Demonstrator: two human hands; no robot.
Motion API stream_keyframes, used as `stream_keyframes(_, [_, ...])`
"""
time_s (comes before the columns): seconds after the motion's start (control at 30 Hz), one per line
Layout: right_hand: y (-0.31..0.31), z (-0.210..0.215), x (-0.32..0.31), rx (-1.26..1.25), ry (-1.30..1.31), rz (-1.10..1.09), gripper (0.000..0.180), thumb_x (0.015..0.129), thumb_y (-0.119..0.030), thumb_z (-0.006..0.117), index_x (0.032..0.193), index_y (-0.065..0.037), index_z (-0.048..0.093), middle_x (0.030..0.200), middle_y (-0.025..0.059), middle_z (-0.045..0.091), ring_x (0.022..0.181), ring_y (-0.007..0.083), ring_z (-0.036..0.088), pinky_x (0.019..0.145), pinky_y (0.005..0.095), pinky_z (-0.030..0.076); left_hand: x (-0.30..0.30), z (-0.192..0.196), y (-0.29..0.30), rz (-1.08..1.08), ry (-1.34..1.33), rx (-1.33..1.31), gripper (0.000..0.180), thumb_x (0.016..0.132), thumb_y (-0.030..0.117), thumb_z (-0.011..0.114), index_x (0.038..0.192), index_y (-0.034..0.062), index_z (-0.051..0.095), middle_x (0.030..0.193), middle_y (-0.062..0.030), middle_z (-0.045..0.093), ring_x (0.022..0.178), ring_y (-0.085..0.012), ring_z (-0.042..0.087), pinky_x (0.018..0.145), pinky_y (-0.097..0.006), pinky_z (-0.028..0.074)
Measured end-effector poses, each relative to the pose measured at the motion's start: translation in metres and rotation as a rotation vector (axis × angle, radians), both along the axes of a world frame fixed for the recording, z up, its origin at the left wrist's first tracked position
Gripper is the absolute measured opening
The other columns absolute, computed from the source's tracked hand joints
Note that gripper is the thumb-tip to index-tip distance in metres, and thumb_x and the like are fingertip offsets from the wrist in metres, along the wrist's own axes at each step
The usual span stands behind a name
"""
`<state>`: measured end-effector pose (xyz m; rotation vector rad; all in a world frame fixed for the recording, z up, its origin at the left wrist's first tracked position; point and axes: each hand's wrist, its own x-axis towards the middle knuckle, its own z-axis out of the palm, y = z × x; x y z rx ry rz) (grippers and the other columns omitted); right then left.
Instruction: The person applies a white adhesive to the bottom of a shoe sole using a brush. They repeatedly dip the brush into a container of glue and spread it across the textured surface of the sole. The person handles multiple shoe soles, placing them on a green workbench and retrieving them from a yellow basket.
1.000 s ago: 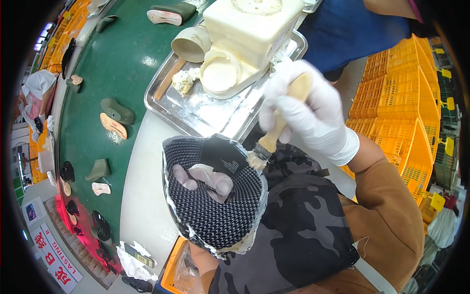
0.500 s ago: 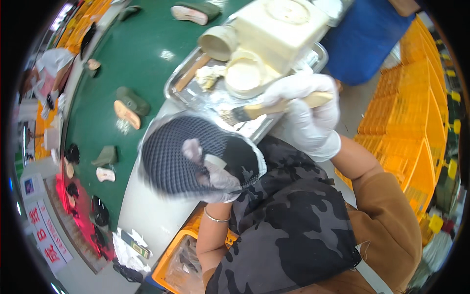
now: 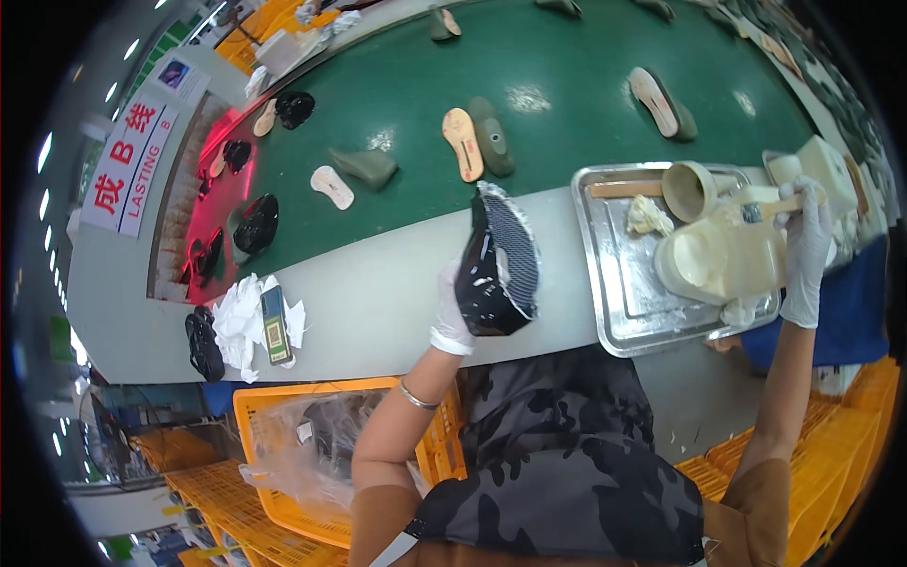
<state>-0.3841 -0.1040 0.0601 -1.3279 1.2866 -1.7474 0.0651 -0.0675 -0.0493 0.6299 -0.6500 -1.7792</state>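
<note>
A worker's gloved left hand point(image 3: 452, 317) grips a black mesh shoe upper point(image 3: 501, 260) above the table point(image 3: 378, 293) while the right hand point(image 3: 808, 241) clasps a brush point(image 3: 770, 206) at the glue pot point(image 3: 723, 260) just below, where an overloaded brush could drip.

**A factory line under bright overhead light**

A long green conveyor belt point(image 3: 567, 85) curves across the upper view, edged by a pale grey bench point(image 3: 378, 302) that runs along its near side. Beyond the belt's left end, a red glow point(image 3: 203, 170) falls on the surface, and a white sign with red characters point(image 3: 128, 170) hangs beside it. Strip lights point(image 3: 42, 151) show along the far left rim. Stacked orange plastic crates point(image 3: 283, 491) stand below the bench; what may be more of them sits at the lower right, near the blurred rim.
</note>
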Motion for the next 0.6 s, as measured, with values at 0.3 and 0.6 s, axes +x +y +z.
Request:
stream_keyframes(0.3, [-0.002,-0.009,-0.008,0.08,-0.07,0.037,0.02,0.093,-0.021,0.046,0.101,-0.005,0.053,0.086,0.0036,0.054,0.061,0.0062,0.045,0.053,0.0176,0.037,0.101,-0.021,-0.067,0.433,-0.073,0.101,0.03,0.093,0.016,0.035,0.115,0.0025,0.049,0.104,-0.0074,0.057,0.088,-0.0173,0.058,0.078,-0.03,0.049])
stream_keyframes(0.6, [0.004,-0.015,-0.02,0.087,-0.17,-0.024,0.024,0.092,-0.024,0.049,0.107,-0.006,0.051,0.087,0.0016,0.048,0.063,0.0066,0.042,0.055,0.0176,0.035,0.26,-0.019,-0.108,0.62,-0.319,-0.031,0.03,0.092,0.011,0.037,0.12,0.0006,0.045,0.113,-0.0097,0.053,0.099,-0.0211,0.055,0.086,-0.037,0.048])
